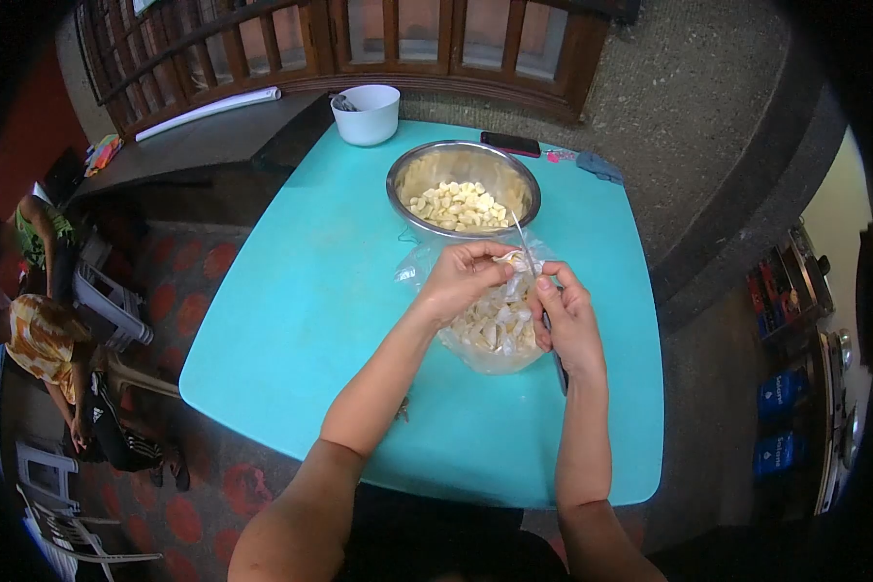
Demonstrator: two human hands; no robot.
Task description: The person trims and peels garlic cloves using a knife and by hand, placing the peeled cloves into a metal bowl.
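My left hand (466, 279) pinches a small whitish piece (516, 260), which looks like a garlic clove with papery skin. My right hand (567, 315) is closed round a knife (524, 238), its thin blade pointing up and away past the piece. Beneath both hands lies a clear plastic bag (495, 354) full of pale cloves and skins, partly hidden by my fingers. Just beyond it, a steel bowl (395, 189) holds many peeled, cream-coloured cloves (461, 206).
A white bowl (369, 124) with something dark inside stands at the turquoise table's (281, 310) far edge. A dark phone (510, 145) and a grey-blue cloth (599, 167) lie at the back right. Two people (48, 339) are at the left, near plastic chairs (112, 306).
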